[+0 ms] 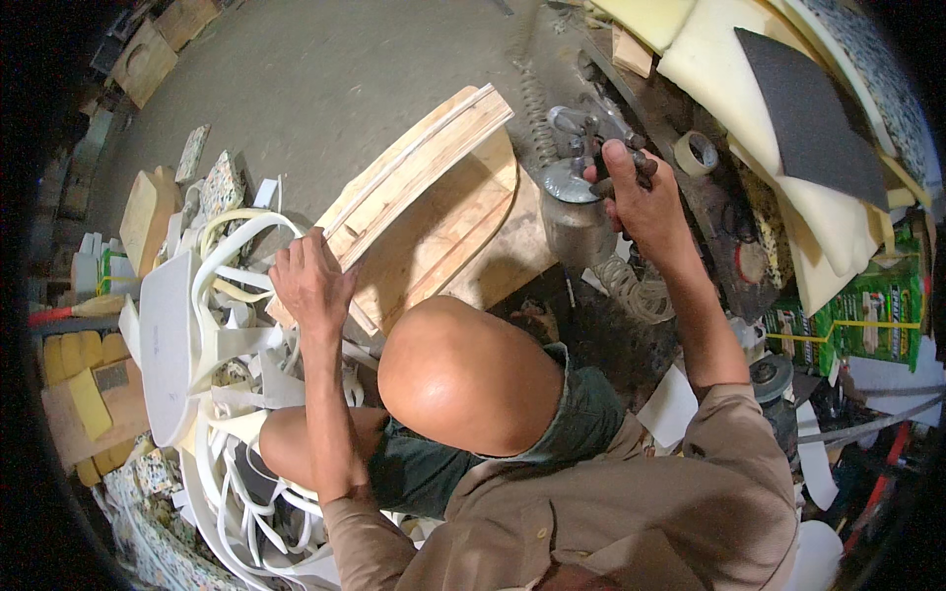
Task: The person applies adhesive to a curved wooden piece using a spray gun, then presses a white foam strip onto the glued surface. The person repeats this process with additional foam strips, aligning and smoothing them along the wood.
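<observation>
My right hand (pixel 645 202) is closed around the handle of a spray gun (pixel 576 229) with a metal cup, its thumb lying over the top. A coiled air hose (pixel 537 118) shows behind the gun. In front of my knee stands a wooden frame (pixel 424 177) with a thick curved edge and a rounded plywood panel. My left hand (pixel 313 281) is closed over the near left end of that edge; its fingertips are partly hidden. The gun is to the right of the frame, apart from it.
White and cream foam strips (pixel 241 394) pile up at my left, beside a pale oval panel (pixel 169 345). Foam sheets (pixel 769 167) stack at the far right, near a tape roll (pixel 696 154) and green packages (pixel 872 310). Another coiled hose (pixel 636 291) lies below the gun.
</observation>
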A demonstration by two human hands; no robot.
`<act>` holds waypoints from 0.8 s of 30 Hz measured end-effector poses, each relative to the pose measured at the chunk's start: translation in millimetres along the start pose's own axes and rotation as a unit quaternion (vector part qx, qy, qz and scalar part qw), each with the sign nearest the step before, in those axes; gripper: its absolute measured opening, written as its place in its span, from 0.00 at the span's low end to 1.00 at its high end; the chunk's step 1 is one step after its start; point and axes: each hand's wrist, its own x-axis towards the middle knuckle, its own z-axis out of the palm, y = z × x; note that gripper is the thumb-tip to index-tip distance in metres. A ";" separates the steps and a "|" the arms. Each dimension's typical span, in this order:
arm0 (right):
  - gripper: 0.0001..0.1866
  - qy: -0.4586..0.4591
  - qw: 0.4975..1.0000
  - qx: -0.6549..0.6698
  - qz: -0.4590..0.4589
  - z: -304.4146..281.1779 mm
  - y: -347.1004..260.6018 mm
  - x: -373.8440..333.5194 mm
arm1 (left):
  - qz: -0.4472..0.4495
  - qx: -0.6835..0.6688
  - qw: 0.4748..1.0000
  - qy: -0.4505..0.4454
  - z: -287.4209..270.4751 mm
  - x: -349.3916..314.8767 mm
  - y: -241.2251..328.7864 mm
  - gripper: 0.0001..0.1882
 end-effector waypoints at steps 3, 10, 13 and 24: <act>0.30 -0.014 0.999 -0.031 -0.019 1.3 -0.4 -8.9 | 0.005 0.002 1.000 0.007 1.2 0.6 -1.0 0.39; 0.29 -0.164 0.983 0.061 0.061 15.9 -11.1 -31.5 | 0.010 0.015 0.999 0.032 6.4 2.6 -3.3 0.39; 0.29 -0.211 0.972 0.076 0.074 27.3 -15.4 -34.4 | 0.004 0.015 0.999 0.029 9.2 3.3 -4.3 0.39; 0.32 -0.030 0.996 0.050 0.066 -12.4 -6.7 -16.5 | -0.064 0.114 0.991 -0.002 -3.7 20.6 32.3 0.42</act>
